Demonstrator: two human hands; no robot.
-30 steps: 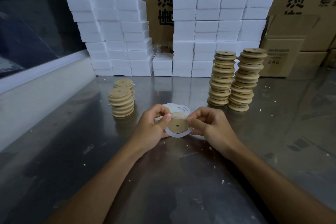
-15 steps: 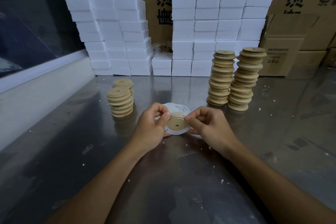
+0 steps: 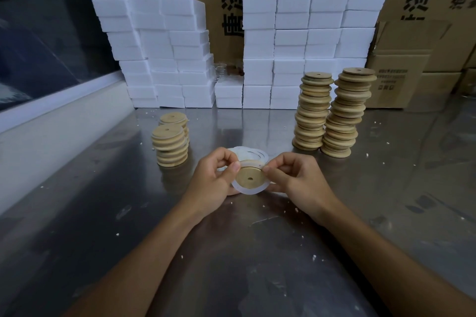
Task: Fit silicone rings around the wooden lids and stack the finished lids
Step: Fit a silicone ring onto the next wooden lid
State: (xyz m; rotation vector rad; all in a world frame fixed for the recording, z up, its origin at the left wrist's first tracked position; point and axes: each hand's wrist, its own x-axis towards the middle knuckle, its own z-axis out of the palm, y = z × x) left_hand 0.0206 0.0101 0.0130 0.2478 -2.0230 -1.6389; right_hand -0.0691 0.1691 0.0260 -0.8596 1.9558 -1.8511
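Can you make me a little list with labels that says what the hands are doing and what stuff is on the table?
Left hand: pinches the round wooden lid with a centre hole
Right hand: pinches the same lid and the translucent white silicone ring around its lower edge
Loose rings: small pile behind the hands
Short lid stacks: two, on the left
Tall lid stacks: two, on the right
Table: shiny metal table
Behind: white foam blocks, brown cardboard boxes
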